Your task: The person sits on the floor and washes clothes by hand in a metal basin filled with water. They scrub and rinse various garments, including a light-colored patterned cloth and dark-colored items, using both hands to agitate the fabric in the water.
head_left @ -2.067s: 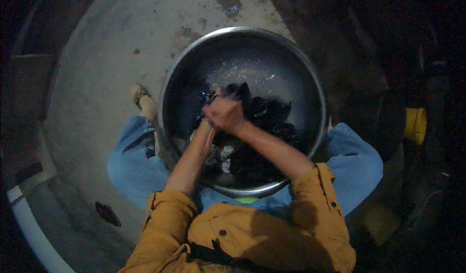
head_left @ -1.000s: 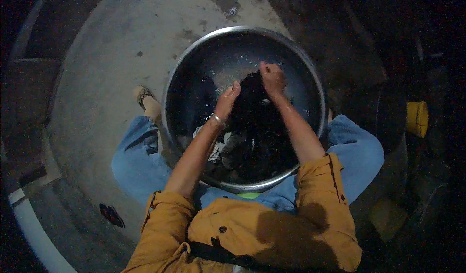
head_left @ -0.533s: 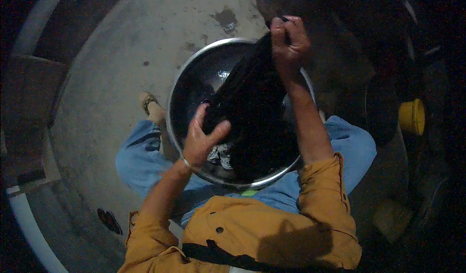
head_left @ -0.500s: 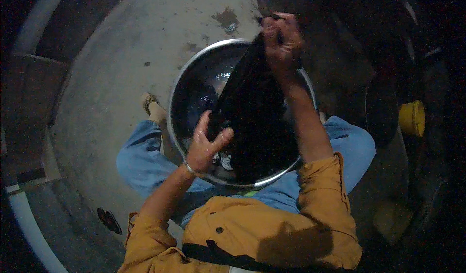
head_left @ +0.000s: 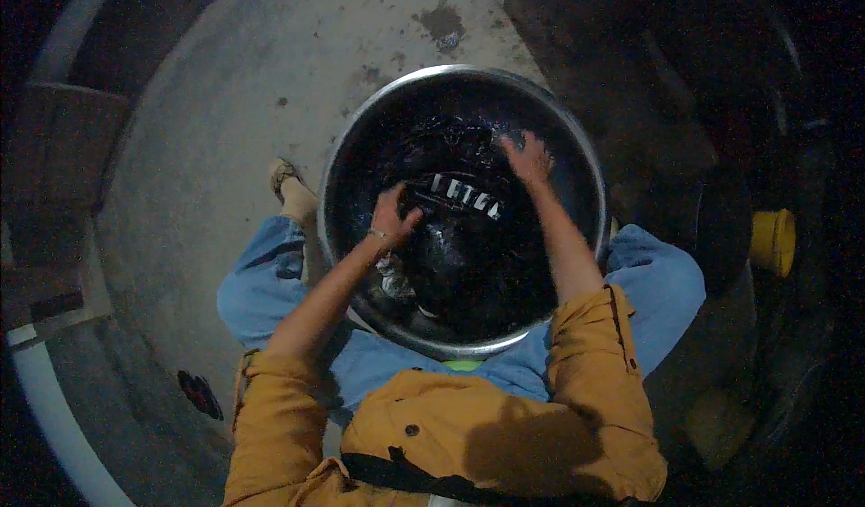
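A large round metal basin (head_left: 586, 160) sits on the floor between my knees. It holds wet dark clothes; one black garment (head_left: 468, 237) with white markings lies on top in the middle. My left hand (head_left: 395, 214) grips the garment's left edge. My right hand (head_left: 527, 158) presses on the cloth at the far right side of the basin with fingers spread. I wear orange sleeves and blue trousers.
The concrete floor (head_left: 225, 120) has a wet stain (head_left: 441, 22) beyond the basin. My sandalled foot (head_left: 286, 183) rests left of the basin. A yellow cap-like object (head_left: 773, 241) stands at the right in the dark. A white curved edge (head_left: 45, 408) runs along the lower left.
The black garment, lifted high by my right hand half a second ago, is back down in the basin. Both hands have lowered onto it.
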Demonstrator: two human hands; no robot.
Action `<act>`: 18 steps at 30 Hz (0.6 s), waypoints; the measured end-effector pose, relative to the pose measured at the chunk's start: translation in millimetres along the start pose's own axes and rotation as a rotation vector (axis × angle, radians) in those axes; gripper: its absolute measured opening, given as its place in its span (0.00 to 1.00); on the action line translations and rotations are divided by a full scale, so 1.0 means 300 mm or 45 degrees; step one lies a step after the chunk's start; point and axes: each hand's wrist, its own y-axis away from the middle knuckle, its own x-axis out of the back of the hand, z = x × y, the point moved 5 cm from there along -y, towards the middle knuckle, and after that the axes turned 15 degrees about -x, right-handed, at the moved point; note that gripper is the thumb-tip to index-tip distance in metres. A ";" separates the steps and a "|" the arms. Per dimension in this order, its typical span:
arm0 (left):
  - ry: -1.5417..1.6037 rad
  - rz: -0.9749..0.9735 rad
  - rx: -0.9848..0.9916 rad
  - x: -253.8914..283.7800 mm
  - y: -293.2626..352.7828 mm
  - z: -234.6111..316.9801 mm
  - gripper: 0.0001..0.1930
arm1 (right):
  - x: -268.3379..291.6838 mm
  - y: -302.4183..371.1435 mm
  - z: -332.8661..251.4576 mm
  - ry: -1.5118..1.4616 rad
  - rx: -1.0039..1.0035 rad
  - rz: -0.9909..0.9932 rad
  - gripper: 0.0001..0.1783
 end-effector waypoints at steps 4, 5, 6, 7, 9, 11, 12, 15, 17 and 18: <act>-0.377 0.446 -0.118 0.003 -0.135 -0.076 0.36 | -0.145 0.113 0.049 -0.069 0.301 -0.267 0.32; -0.326 0.417 -0.094 -0.002 -0.154 -0.073 0.37 | -0.163 0.119 0.056 -0.187 0.318 -0.415 0.32; -0.276 0.388 -0.068 -0.004 -0.169 -0.073 0.38 | -0.179 0.121 0.060 -0.305 0.335 -0.564 0.32; -0.227 0.361 -0.032 0.007 -0.171 -0.062 0.39 | -0.156 0.114 0.047 -0.355 0.307 -0.597 0.32; -0.223 -0.133 0.413 0.022 -0.218 -0.044 0.36 | -0.032 0.065 -0.026 -0.458 0.255 -0.653 0.31; -0.382 -0.458 0.447 0.055 -0.251 0.085 0.32 | 0.068 0.009 0.006 -0.399 0.146 -0.361 0.33; -0.541 -0.527 0.265 0.069 -0.271 0.178 0.30 | 0.097 -0.007 0.034 -0.246 0.101 -0.187 0.34; -0.389 -0.226 -0.323 0.028 -0.253 0.217 0.21 | 0.082 0.025 0.057 0.002 0.014 -0.160 0.37; 0.108 -0.025 -0.307 -0.089 -0.249 0.090 0.20 | -0.065 0.038 0.112 -0.072 0.106 -0.259 0.37; 0.346 0.057 -0.211 -0.125 -0.250 0.032 0.20 | -0.138 0.035 0.125 -0.321 0.249 -0.336 0.35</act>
